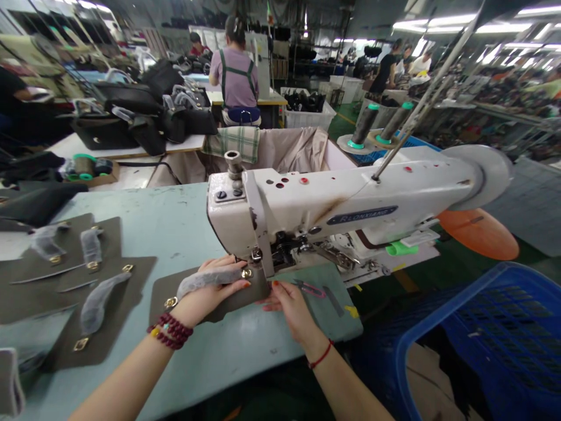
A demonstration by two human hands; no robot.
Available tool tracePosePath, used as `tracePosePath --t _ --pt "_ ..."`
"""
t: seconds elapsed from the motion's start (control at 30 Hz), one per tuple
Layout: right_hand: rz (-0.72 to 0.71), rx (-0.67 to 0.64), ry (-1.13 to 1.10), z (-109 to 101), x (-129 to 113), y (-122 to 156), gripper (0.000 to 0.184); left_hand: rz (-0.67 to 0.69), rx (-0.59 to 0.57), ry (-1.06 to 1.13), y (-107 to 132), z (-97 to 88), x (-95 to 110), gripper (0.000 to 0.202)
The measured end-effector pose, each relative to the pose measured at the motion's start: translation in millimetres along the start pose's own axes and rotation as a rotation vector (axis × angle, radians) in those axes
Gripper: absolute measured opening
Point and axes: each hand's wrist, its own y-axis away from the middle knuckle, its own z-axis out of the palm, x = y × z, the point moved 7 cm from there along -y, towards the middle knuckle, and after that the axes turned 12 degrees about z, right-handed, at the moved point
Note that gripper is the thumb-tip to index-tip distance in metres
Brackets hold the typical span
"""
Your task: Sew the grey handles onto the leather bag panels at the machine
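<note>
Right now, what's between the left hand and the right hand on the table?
In the head view, the grey panel with its wrapped handle spans from the left hand to the right hand, under the sewing machine.

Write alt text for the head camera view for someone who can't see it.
Two bare hands, left hand and right hand, press a dark leather panel with a wrapped handle under a white sewing machine on a pale green table. More panels lie left; a blue crate sits right.
</note>
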Motion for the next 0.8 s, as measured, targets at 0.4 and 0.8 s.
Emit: tracePosePath --t 0.4,0.8 --pt "-0.142 0.01 0.247 9 -8 1 0.039 -0.008 -0.04 -0.052 -2 -2.1 5 0.041" --pt "-0.151 0.067 0.174 9 2 -6 0.041 0.039 -0.075 -0.13 -6 -4.0 11 0.038"
